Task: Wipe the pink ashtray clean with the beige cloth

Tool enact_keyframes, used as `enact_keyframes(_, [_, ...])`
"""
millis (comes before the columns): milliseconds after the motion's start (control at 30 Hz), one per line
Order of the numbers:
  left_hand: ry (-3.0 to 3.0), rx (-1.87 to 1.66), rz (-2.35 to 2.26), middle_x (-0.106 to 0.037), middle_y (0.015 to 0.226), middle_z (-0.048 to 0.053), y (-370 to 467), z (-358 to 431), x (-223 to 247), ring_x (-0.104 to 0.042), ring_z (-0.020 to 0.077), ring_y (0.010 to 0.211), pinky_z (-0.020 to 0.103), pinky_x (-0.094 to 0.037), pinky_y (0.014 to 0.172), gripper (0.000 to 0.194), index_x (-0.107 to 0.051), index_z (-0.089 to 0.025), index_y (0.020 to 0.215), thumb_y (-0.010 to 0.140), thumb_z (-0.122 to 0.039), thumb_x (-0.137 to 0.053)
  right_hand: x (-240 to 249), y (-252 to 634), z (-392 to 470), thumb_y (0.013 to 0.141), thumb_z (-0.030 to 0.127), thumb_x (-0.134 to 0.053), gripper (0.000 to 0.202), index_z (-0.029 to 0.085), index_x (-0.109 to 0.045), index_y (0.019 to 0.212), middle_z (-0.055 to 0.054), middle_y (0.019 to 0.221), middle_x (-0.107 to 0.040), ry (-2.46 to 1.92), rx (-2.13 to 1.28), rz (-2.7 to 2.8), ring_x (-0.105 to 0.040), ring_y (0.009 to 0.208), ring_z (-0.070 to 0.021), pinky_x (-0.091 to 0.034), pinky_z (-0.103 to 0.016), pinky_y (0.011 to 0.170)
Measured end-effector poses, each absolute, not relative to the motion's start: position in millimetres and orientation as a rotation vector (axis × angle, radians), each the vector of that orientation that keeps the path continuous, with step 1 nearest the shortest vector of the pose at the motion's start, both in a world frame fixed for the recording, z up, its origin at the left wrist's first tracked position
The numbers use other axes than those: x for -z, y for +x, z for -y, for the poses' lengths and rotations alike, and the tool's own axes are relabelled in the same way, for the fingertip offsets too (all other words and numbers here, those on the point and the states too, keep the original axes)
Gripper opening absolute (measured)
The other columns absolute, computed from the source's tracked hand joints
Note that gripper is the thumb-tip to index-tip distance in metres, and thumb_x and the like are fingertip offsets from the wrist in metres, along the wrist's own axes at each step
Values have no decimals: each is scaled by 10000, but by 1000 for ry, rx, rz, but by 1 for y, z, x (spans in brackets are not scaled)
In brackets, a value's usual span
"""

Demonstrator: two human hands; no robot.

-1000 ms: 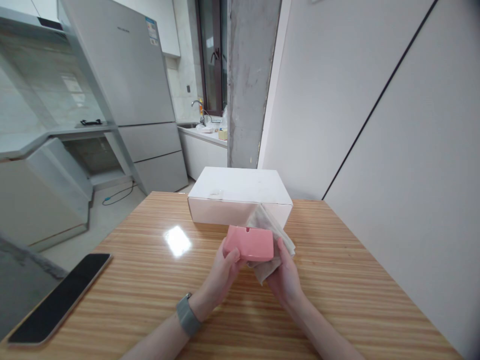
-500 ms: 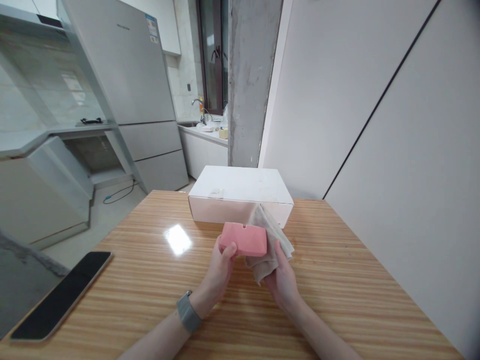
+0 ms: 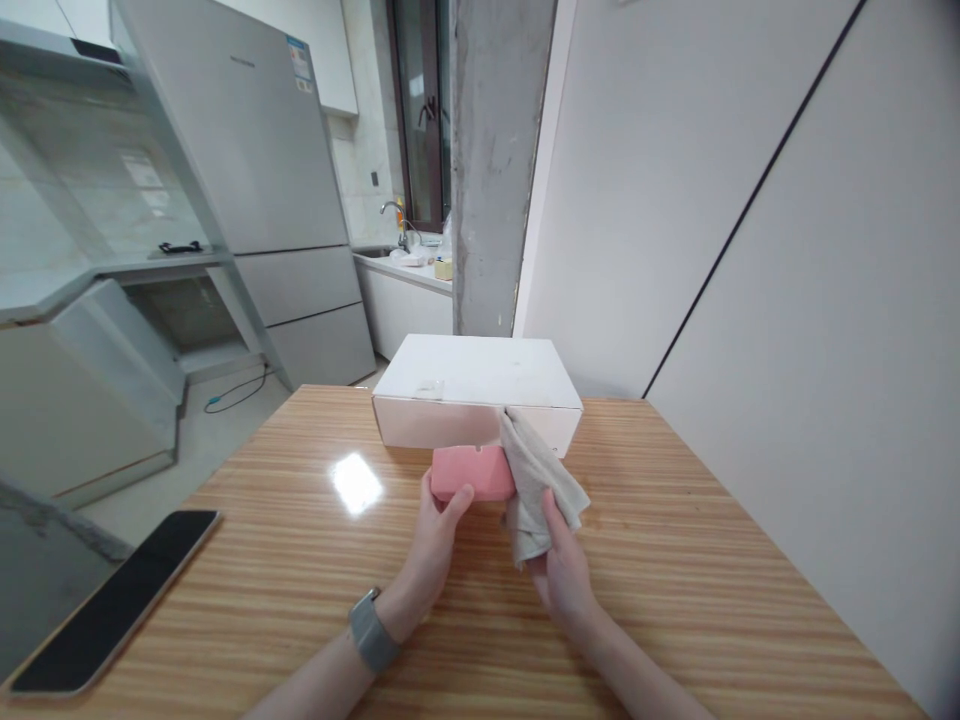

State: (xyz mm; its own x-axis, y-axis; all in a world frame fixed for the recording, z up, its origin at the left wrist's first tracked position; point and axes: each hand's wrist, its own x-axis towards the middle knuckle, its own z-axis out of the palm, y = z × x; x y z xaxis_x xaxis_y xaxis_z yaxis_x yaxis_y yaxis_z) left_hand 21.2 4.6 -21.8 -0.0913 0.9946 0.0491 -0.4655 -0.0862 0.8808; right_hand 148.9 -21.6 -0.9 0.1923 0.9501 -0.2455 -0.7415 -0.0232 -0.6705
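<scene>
A small pink box [image 3: 471, 474] is gripped in my left hand [image 3: 437, 525], with the thumb on its near side. My right hand [image 3: 562, 570] holds a light grey cloth [image 3: 534, 480], its thumb pressed on the fabric. The cloth hangs over the pink box's right end and hides that end. Both things are above the wooden table, in front of a closed white box [image 3: 476, 375]. The fingers of my right hand are partly hidden behind the cloth.
A dark flat device [image 3: 120, 600] lies at the left edge of the wooden table [image 3: 300, 620]. A white wall [image 3: 750, 350] stands along the right side. Beyond the table are a fridge [image 3: 247, 150] and a sink counter [image 3: 405, 290].
The pink box has shifted slightly left and turned in my left hand. The cloth now covers its right end, where more of the box showed before. The view has moved slightly.
</scene>
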Motion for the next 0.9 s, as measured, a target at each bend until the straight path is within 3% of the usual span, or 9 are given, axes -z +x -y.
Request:
enact_keyframes(200, [793,-1426,-729,-610,1229,101,23,-4,15,-556,263,1150,434,-428,991,447,-573,-204,1169,852,-517,-539,-6,159,13,610,460,-838,437,237,-713,964,-9,990,-774,-740,-1340,296,-710,921,-175,-592,-238,716])
enact_keyframes(367, [981,-1437,-837,-591,1258,94,21,4,6,-548,235,1172,398,-408,1012,461,-492,-225,1226,830,-411,-639,-14,164,9,726,488,-731,373,232,-708,997,-28,1019,-771,-689,-1442,315,-720,882,-206,-599,-284,651])
enact_keyframes(567, [970,-1347,-744,-592,1258,128,21,12,-4,-576,299,1122,388,-466,917,938,-384,-243,1355,556,-378,-857,-26,164,11,770,515,-662,379,218,-707,1002,-77,1074,-753,-686,-1524,382,-677,1050,-276,-604,-364,746])
enact_keyframes(767, [915,-1297,-726,-590,1274,144,22,10,-4,-545,296,1165,389,-431,977,846,-431,-194,1332,606,-372,-827,-15,162,14,772,506,-691,387,215,-716,1026,-59,995,-768,-700,-1504,456,-708,920,-227,-592,-281,629])
enact_keyframes(900, [927,-1322,-807,-608,1243,131,22,8,-7,-570,294,1135,387,-458,947,827,-451,-202,1306,582,-300,-839,-4,158,15,720,492,-756,363,236,-733,977,-10,943,-771,-750,-1410,490,-704,904,-187,-580,-225,682])
